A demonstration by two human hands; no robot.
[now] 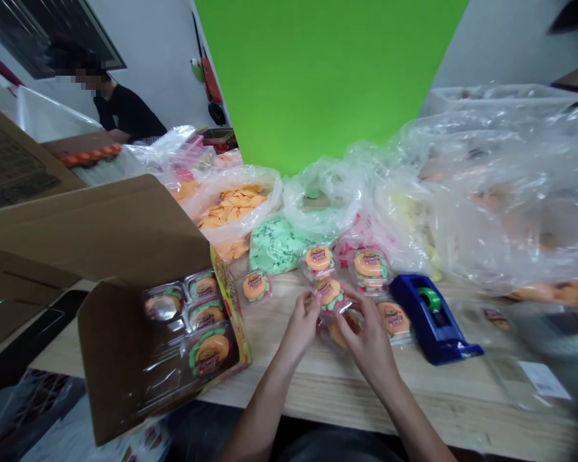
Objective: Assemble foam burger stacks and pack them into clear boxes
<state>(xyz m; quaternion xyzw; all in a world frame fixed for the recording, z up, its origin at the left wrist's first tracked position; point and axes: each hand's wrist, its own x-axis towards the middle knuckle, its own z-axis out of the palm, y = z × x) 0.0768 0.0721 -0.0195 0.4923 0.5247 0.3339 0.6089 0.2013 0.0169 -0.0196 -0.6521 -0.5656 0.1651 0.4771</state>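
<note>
Between my left hand (304, 321) and my right hand (366, 327) is a clear plastic pack with a toy burger (329, 294), gripped from both sides by closed fingers. Another burger pack (343, 328) lies below it, partly hidden by my right hand. Around them on the table sit more burger packs: one behind (318, 260), a stacked group (370, 268) behind to the right, one beside my right wrist (394, 321), and one off to the left (256, 285). An open cardboard box (110, 346) at the left holds several such packs.
A blue tape dispenser (431, 321) stands right of the packs. Plastic bags of orange pieces (236, 205) and green pieces (279, 244) line the back, below a green panel (327, 77). More bags (501, 199) crowd the right. A person (125, 112) is at the far left.
</note>
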